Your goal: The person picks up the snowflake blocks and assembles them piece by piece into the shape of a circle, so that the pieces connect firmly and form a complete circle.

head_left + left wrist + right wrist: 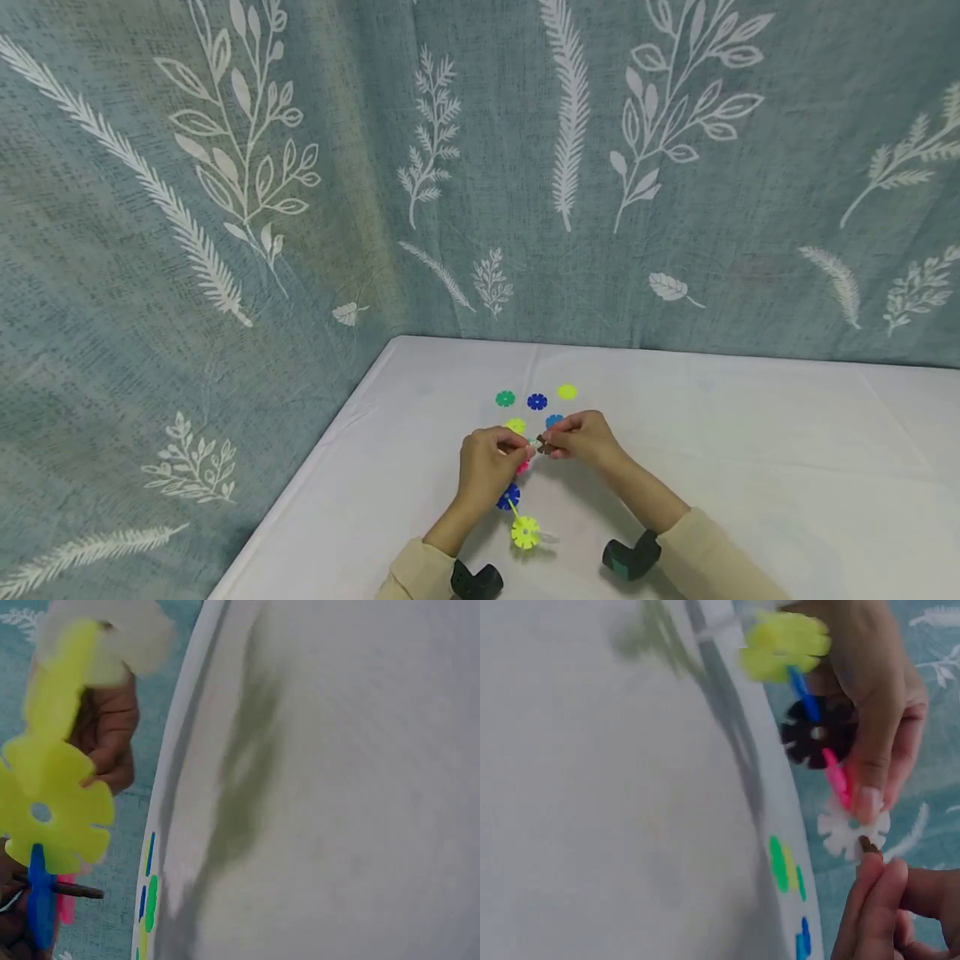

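My left hand (pixel 483 471) pinches a white notched plastic disc (pixel 834 838) at the end of a chain of interlocking discs. Along that chain come a pink disc (pixel 834 772), a dark disc (pixel 799 735), a blue disc (pixel 42 907) and a yellow disc (pixel 64 814). Farther along, another yellow disc (pixel 56 690) and a pale translucent disc (pixel 142 637) follow. My right hand (pixel 588 437) pinches a brown disc (pixel 543 442) between thumb and fingers. Its edge overlaps the white disc in the right wrist view. Fingertips hide much of the brown disc.
On the white-covered table (pixel 750 467), several loose discs lie beyond the hands, including a green disc (pixel 506 398), a dark blue disc (pixel 537 402) and a yellow disc (pixel 567 392). Black wrist devices (pixel 632 556) sit by the sleeves. A patterned curtain (pixel 480 167) hangs behind.
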Action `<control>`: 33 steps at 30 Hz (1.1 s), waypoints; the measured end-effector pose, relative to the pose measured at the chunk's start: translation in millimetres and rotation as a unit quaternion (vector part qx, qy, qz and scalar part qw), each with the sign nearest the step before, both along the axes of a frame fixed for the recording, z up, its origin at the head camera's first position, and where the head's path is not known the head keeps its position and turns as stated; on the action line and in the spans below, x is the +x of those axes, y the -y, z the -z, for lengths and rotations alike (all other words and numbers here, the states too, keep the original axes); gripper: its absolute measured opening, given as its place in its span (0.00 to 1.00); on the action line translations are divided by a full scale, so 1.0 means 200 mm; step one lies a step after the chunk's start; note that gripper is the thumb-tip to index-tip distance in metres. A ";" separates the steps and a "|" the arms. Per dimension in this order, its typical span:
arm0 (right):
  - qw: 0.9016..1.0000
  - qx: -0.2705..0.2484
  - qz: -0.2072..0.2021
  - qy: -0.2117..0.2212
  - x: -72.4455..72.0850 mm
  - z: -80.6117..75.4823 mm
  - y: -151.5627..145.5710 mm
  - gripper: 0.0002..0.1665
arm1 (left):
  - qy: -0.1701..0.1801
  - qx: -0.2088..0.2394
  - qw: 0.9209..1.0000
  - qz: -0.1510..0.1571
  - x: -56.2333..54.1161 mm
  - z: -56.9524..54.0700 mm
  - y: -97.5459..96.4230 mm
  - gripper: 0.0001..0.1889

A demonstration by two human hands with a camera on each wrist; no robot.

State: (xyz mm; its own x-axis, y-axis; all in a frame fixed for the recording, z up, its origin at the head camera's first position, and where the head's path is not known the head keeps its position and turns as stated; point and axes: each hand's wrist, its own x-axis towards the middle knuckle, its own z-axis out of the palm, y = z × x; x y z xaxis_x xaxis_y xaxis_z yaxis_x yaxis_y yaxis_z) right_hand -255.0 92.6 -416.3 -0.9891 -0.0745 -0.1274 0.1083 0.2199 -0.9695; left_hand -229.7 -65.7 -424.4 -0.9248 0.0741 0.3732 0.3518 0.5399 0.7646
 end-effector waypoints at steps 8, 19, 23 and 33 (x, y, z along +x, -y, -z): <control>0.993 -0.010 -0.098 -0.059 -0.02 0.03 -0.05 0.11 | 0.082 0.026 0.995 0.049 -0.05 -0.04 0.07 0.07; 0.989 -0.003 -0.134 -0.058 -0.03 0.05 0.00 0.14 | 0.165 0.112 0.975 0.094 -0.10 -0.01 0.12 0.11; 0.990 -0.005 -0.122 -0.066 -0.05 0.07 0.01 0.16 | 0.172 0.119 0.974 0.089 -0.09 -0.02 0.13 0.10; 0.972 0.170 -0.107 -0.121 -0.10 0.11 0.03 0.14 | 0.182 0.129 0.974 0.034 -0.08 -0.02 0.22 0.10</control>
